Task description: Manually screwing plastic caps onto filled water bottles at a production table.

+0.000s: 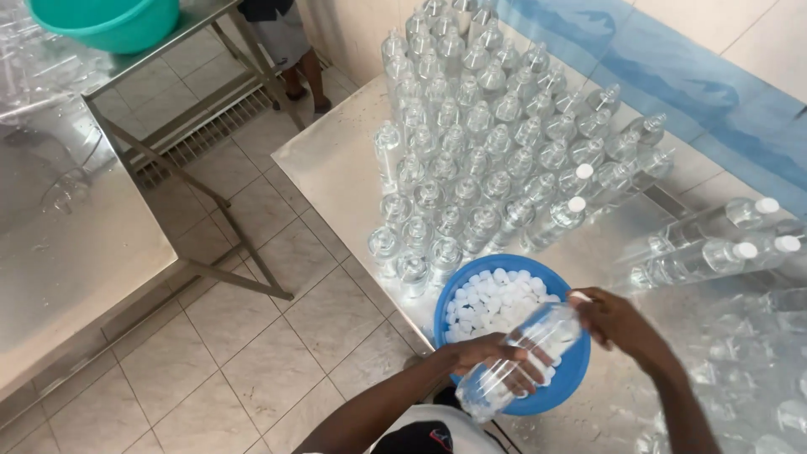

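My left hand (492,357) grips the body of a clear plastic bottle (517,361) that lies tilted over a blue bowl (576,370) full of white caps (492,303). My right hand (618,324) is closed at the bottle's neck, on a white cap there. Behind the bowl, several clear uncapped bottles (471,143) stand packed together on a steel table (328,160). A few capped bottles (706,256) stand at the right.
A second steel table (76,244) is at the left, with a teal basin (113,25) on another table beyond. Another person's legs (290,59) show at the top. A tiled floor (252,353) lies between the tables.
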